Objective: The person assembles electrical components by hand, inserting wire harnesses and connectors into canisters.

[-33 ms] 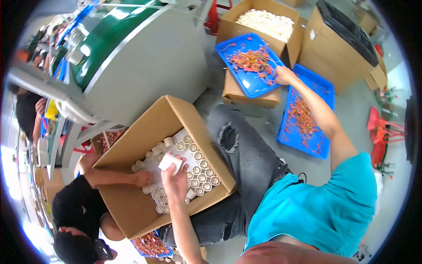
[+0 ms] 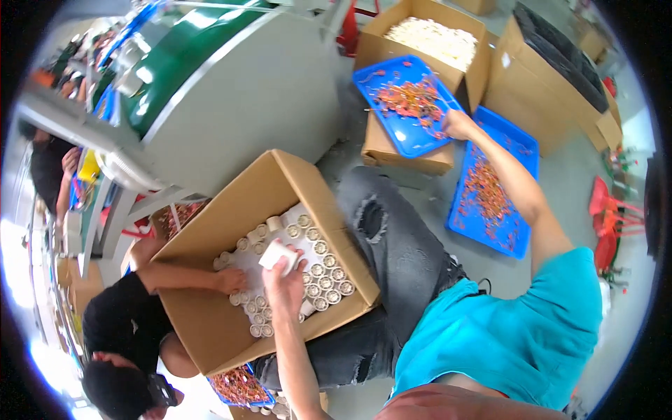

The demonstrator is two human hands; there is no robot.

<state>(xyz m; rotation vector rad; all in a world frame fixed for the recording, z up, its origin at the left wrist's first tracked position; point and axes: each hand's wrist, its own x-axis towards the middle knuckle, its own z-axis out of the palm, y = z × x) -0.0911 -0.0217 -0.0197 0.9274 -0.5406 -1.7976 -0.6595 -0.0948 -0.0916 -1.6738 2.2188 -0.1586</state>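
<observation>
My left hand [image 2: 285, 285] is closed around a white plastic piece [image 2: 277, 256], held above the inside of an open cardboard box [image 2: 210, 329]. Below it in the box stand many white round cup-like parts [image 2: 326, 283] with ribbed insides, mostly upright, on a white sheet. To the right and farther off, my right hand [image 2: 458, 125] reaches over the edge of a blue tray [image 2: 409, 143]. Its fingers are pinched together beside small orange-red wired parts [image 2: 413, 99]; what they hold is too small to name.
A person in black reaches a hand [image 2: 231, 281] into the same box from the left. A second blue tray [image 2: 458, 222] of orange-red parts lies on the right. Behind are a carton of white pieces [image 2: 437, 38] and a black-lined carton [image 2: 542, 91]. A grey machine frame [image 2: 245, 98] stands upper left.
The whole view has shifted slightly, so most things sit a little farther right. Both hands keep the same hold and place relative to the box and tray.
</observation>
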